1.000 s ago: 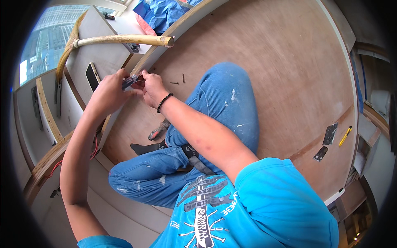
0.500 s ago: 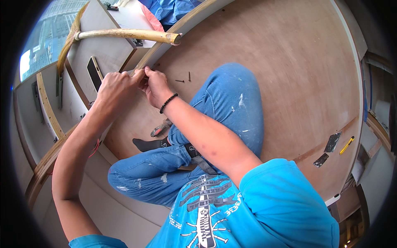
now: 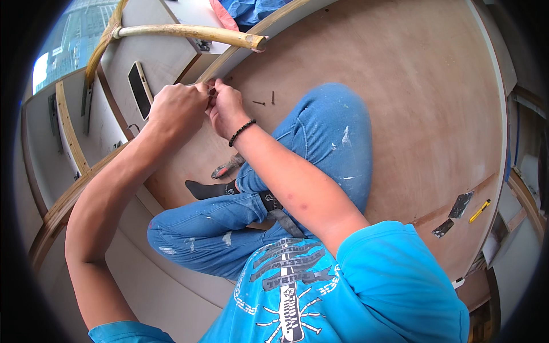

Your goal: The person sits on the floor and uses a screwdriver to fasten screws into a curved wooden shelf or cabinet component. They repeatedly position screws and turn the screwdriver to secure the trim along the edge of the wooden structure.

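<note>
My left hand (image 3: 178,108) is closed, knuckles up, with its fingertips at the end of the pale wooden edge strip (image 3: 220,64). Right beside it, my right hand (image 3: 227,108) pinches with thumb and fingers, and the fingertips of both meet. Whatever is between them is too small and too covered to name. Two dark screws, one lying flat (image 3: 259,103) and another pointing away from me (image 3: 273,98), are on the brown wooden board to the right of my hands. By my foot rests a hand tool with a red and black handle (image 3: 227,166).
A pale wooden handle (image 3: 189,32) joined to a curved straw-coloured piece extends over the far left panel. A phone (image 3: 140,90) leans on that panel. To the right, a yellow cutter knife (image 3: 480,211) and dark patches (image 3: 461,204) are on the board (image 3: 423,114). My bent legs take up the middle.
The view has shifted slightly, so the surroundings sit a little more to the right. Both hands stay together at the strip's end, the left one turned a little more knuckles-up.
</note>
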The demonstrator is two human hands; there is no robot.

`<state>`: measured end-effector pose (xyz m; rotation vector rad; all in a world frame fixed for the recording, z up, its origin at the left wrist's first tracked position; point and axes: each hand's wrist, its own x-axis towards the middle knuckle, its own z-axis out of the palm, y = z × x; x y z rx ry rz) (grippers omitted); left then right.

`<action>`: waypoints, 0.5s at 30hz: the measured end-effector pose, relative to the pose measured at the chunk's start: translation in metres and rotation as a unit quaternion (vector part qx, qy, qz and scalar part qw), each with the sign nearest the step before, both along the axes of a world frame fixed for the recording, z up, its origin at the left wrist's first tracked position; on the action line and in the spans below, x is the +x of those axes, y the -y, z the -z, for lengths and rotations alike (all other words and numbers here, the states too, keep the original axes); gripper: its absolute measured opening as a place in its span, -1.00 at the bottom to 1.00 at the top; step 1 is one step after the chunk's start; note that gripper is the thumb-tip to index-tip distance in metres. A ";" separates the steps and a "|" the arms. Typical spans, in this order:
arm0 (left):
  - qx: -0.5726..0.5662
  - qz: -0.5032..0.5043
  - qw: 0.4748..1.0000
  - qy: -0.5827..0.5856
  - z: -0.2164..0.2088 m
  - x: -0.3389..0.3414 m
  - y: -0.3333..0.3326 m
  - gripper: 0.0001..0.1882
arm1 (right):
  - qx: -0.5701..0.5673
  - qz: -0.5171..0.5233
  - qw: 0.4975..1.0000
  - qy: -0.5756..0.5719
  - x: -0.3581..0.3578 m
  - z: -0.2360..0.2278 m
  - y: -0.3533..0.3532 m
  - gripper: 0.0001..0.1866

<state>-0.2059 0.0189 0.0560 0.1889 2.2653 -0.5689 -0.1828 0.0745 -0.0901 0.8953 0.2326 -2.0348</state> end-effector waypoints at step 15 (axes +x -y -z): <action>0.137 -0.422 0.896 0.010 -0.003 -0.004 0.029 -0.56 | 0.022 -0.052 0.998 -0.024 0.005 -0.007 0.001 -0.74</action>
